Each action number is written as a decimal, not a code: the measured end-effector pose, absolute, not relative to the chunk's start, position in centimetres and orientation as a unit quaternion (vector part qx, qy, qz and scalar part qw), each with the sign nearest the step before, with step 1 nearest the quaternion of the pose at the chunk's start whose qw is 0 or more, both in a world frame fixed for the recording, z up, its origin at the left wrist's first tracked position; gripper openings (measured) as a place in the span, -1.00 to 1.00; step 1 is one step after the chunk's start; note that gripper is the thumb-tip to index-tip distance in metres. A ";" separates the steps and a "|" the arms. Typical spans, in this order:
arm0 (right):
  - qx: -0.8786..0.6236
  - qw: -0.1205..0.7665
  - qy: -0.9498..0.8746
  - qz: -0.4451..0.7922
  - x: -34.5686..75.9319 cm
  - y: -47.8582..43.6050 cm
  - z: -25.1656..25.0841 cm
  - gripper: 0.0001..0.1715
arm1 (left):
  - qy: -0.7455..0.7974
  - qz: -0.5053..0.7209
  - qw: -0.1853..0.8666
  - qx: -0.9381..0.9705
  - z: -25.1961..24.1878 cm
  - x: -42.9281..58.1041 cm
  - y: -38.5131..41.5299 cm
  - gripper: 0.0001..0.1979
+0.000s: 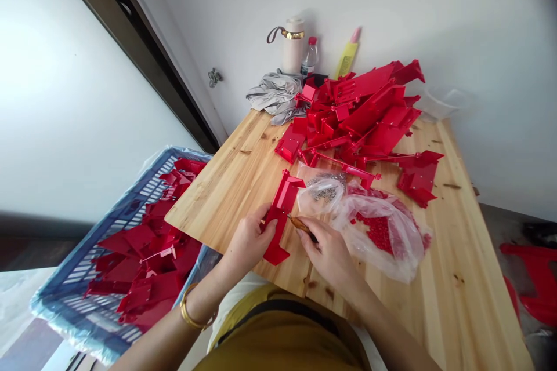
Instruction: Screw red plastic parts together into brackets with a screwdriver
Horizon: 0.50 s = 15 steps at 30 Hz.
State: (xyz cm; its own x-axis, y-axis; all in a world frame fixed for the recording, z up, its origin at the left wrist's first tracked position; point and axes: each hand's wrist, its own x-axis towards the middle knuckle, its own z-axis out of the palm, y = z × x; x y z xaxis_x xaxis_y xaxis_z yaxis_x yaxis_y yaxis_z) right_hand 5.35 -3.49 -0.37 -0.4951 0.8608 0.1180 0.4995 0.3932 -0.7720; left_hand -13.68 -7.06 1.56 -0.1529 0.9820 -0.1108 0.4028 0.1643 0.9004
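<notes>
My left hand [251, 237] is closed on a long red plastic part [282, 203], gripping its left edge over the front of the table. In my right hand [324, 246] is a small screwdriver [301, 225] with an amber-brown handle. The screwdriver's tip meets the middle of the red part, near a tiny metal spot; whether a screw sits there is too small to tell. Just beyond, a clear bag [322, 192] holds many small metal pieces. Right of it lies a larger clear bag [402, 255] with small red pieces inside.
Similar red parts [369, 110] are heaped on the back of the wooden table [452, 278]. Behind stand a white flask [292, 49], a bottle [310, 57] and a yellow tube [347, 58], near grey cloth [276, 95]. A blue basket [65, 284] of red parts is at left.
</notes>
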 end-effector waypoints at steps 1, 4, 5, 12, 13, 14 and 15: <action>-0.427 0.256 -0.799 0.338 5.4 -3.5 -0.1 -0.71 | 0.663 0.368 0.362 0.542 1.9 -13.7 -7.1 -0.73; -0.421 0.230 -0.837 0.262 5.7 -3.5 0.8 -0.71 | 0.663 0.352 0.314 0.581 2.6 -13.7 -7.1 -0.75; -0.419 0.218 -0.855 0.217 5.7 -3.6 1.1 -0.70 | 0.660 0.353 0.313 0.585 2.8 -13.7 -7.1 -0.73; -0.348 0.101 -0.930 -0.063 6.4 -3.5 3.0 -0.53 | 0.636 0.362 0.344 0.588 2.5 -13.0 -6.4 -0.76; -0.339 0.090 -0.933 -0.075 6.5 -3.3 3.3 -0.51 | 0.634 0.366 0.345 0.587 2.5 -12.9 -6.3 -0.76; -0.333 0.083 -0.936 -0.082 6.6 -3.2 3.5 -0.50 | 0.631 0.372 0.348 0.585 2.5 -12.8 -6.3 -0.77; -0.332 0.081 -0.936 -0.081 6.6 -3.0 3.7 -0.50 | 0.629 0.380 0.351 0.580 2.6 -12.7 -6.3 -0.78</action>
